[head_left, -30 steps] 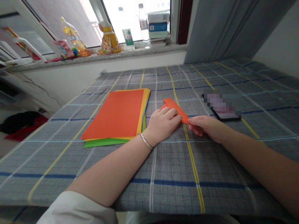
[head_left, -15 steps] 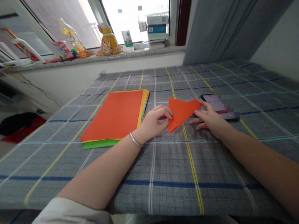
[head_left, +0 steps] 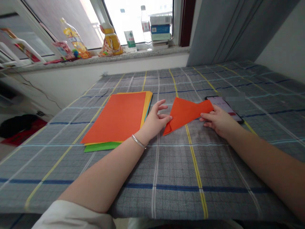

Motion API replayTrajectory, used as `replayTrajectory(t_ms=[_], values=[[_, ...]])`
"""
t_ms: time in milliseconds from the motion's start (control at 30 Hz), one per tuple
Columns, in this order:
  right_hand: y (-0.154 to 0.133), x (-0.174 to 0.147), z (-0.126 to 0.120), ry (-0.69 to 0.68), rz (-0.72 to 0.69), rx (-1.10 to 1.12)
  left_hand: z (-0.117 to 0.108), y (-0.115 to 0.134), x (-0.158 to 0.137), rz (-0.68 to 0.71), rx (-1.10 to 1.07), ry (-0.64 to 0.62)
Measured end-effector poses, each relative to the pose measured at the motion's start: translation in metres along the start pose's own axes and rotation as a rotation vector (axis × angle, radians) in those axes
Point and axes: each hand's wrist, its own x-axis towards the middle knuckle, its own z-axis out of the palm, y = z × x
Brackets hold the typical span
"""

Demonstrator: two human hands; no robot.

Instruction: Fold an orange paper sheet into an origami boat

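Shows folded orange paper (head_left: 185,112) well inside the near and far edges of the table (head_left: 176,178), roughly triangular, with one pointed corner toward the near edge and a narrower end toward the right edge. Grips that narrower end with the right hand (head_left: 220,119), between thumb and fingers. Spreads the left hand (head_left: 153,121), two fingers raised clear and thumb tip at the paper's left side; cannot tell of any pinch from underneath.

Looks just turned and drawn toward the right edge, with less hold on the left: in judgement, a repositioning of the fold rather than a pressing of a crease. Against half a second ago, leaves a wider gap between hands and covers more of the phone (head_left: 230,109) with the right hand. Against a second ago, shows a broad face instead of a narrow strip.

Toward the left edge, keeps an unmoved stack of coloured sheets (head_left: 116,117), orange on top. Beyond the far edge, on the window sill (head_left: 140,54), a clear bottle (head_left: 145,27), a tube (head_left: 130,40) and boxes (head_left: 161,30).
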Motion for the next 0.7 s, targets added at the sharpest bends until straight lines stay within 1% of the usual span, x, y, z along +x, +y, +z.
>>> replayTrajectory(t_ms=[67, 133, 200, 233, 267, 333, 400, 433, 500, 567, 633, 700], values=[[0.0, 0.001, -0.002, -0.013, 0.024, 0.061, -0.003, 0.0, 0.0, -0.125, -0.063, -0.076], [-0.001, 0.002, -0.003, -0.024, 0.051, 0.13, -0.008, 0.001, 0.0, -0.21, -0.113, -0.206], [-0.001, 0.002, -0.003, -0.031, 0.078, 0.174, -0.012, 0.001, -0.001, -0.212, -0.09, -0.34], [-0.001, 0.002, -0.003, -0.036, 0.086, 0.178, -0.014, 0.002, -0.001, -0.191, -0.035, -0.388], [-0.001, 0.002, -0.003, -0.04, 0.087, 0.172, -0.015, 0.002, -0.002, -0.167, 0.042, -0.41], [-0.001, 0.002, -0.003, -0.037, 0.063, 0.127, -0.016, 0.004, -0.003, -0.122, 0.226, -0.369], [-0.001, 0.002, -0.003, -0.02, 0.013, 0.061, -0.016, 0.007, -0.004, -0.056, 0.407, -0.272], [0.0, 0.002, -0.004, -0.005, -0.017, 0.023, -0.016, 0.01, -0.005, 0.0, 0.492, -0.217], [0.001, 0.003, -0.005, 0.019, -0.081, -0.08, -0.018, 0.015, -0.006, 0.156, 0.679, -0.123], [0.002, 0.004, -0.008, 0.021, -0.174, -0.249, -0.02, 0.019, -0.008, 0.333, 0.91, -0.061], [0.004, 0.006, -0.011, -0.011, -0.282, -0.432, -0.023, 0.022, -0.009, 0.473, 1.153, -0.075], [0.006, 0.008, -0.013, -0.063, -0.353, -0.562, -0.025, 0.022, -0.01, 0.53, 1.321, -0.155]])
